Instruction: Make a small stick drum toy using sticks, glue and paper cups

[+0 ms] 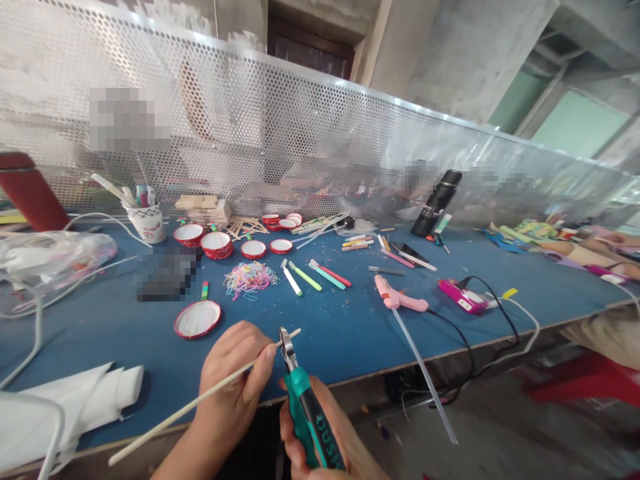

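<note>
My left hand [235, 370] pinches a thin wooden stick [185, 408], which slants from the lower left up toward the middle. In my right hand [320, 427] are green-and-black handled cutting pliers [305, 393]. Their metal jaws sit around the stick near its far end, and a short tip pokes out beyond them. Just past my left hand lies a round red-rimmed lid [197, 319] with a small coloured strip at its top. Behind it is a heap of pastel paper clips [250, 279].
Several red-rimmed lids [217, 244], markers [327, 273] and a paper cup [145, 222] stand farther back. A pink glue gun [397, 295] with a long glue stick [425, 373] overhangs the table edge at right. White rolled sheet [115, 393] lies left. A perforated metal screen [300, 133] runs behind.
</note>
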Demonstrator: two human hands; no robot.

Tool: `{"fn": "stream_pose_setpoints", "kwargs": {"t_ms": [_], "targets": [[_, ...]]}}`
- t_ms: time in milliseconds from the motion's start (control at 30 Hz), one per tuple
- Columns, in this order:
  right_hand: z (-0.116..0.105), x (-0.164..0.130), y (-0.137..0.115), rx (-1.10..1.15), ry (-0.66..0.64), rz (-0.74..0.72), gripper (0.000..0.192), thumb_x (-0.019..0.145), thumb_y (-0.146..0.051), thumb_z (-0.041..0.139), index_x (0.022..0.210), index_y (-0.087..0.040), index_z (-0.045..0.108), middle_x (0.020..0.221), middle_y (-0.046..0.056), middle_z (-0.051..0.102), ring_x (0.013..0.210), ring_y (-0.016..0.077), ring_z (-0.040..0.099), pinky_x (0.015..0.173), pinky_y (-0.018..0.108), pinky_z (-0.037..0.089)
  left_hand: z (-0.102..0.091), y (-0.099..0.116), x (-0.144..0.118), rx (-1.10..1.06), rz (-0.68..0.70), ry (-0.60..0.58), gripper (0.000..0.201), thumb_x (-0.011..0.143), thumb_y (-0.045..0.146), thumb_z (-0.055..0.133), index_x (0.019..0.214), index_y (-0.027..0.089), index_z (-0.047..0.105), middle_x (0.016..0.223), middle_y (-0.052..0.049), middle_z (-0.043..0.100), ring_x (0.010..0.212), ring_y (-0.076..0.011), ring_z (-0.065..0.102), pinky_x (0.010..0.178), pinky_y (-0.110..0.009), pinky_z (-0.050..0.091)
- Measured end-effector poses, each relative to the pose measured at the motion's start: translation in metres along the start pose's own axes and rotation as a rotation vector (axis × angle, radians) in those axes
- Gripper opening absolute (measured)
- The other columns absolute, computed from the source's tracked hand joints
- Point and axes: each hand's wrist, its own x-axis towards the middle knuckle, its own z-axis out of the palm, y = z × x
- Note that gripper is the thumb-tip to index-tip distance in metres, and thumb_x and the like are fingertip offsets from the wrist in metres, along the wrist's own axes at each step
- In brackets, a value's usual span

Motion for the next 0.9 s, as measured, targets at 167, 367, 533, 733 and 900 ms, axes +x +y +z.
{"fn": "stream_pose_setpoints", "kwargs": {"t_ms": [167, 367, 533, 733, 900], "targets": [[0.001, 0.004, 0.005, -0.022, 0.018, -0.028, 0.066, 0.053, -0.035, 0.076, 0.115, -0.027, 0.054, 0.101, 0.001, 0.056, 0.071, 0.0100, 0.043, 0.062, 0.026, 0.035, 0.000, 0.003, -0.001, 0.035, -0.010, 0.019, 0.036, 0.101, 0.028, 0.051, 0.065, 0.023, 0.056, 0.063, -0.003, 0.060, 0.063, -0.0172, 0.055, 0.065, -0.031, 0.045], [0.000, 0.003, 0.002, -0.018, -0.067, -0.059, 0.062, 0.055, -0.048, 0.079, 0.107, -0.025, 0.054, 0.098, 0.001, 0.055, 0.070, 0.0097, 0.044, 0.063, 0.027, 0.034, 0.003, 0.011, 0.001, 0.008, 0.002, 0.071, 0.040, 0.102, 0.021, 0.048, 0.062, 0.022, 0.048, 0.060, 0.000, 0.052, 0.059, -0.0143, 0.048, 0.061, -0.028, 0.039], [0.000, 0.003, 0.005, -0.001, -0.062, -0.067, 0.065, 0.056, -0.048, 0.078, 0.113, -0.025, 0.053, 0.102, 0.002, 0.055, 0.070, 0.0094, 0.043, 0.063, 0.027, 0.035, 0.003, 0.015, 0.002, -0.029, -0.063, 0.056, 0.043, 0.103, 0.023, 0.046, 0.060, 0.022, 0.047, 0.059, 0.000, 0.050, 0.057, -0.0139, 0.046, 0.059, -0.028, 0.037], [-0.003, 0.006, 0.018, -0.009, -0.022, -0.041, 0.076, 0.053, -0.043, 0.079, 0.120, -0.027, 0.049, 0.096, -0.001, 0.051, 0.065, 0.0078, 0.039, 0.059, 0.025, 0.032, 0.003, 0.013, -0.002, -0.073, -0.130, 0.030, 0.044, 0.104, 0.029, 0.045, 0.061, 0.021, 0.048, 0.060, 0.000, 0.051, 0.057, -0.0140, 0.046, 0.059, -0.028, 0.037], [-0.005, 0.002, 0.011, -0.058, -0.065, -0.001, 0.059, 0.060, -0.035, 0.075, 0.113, -0.026, 0.049, 0.092, -0.002, 0.049, 0.065, 0.0073, 0.039, 0.059, 0.024, 0.031, 0.005, 0.009, -0.005, -0.089, -0.161, 0.030, 0.045, 0.105, 0.030, 0.045, 0.060, 0.021, 0.047, 0.061, 0.000, 0.050, 0.058, -0.0135, 0.046, 0.060, -0.027, 0.037]]}}
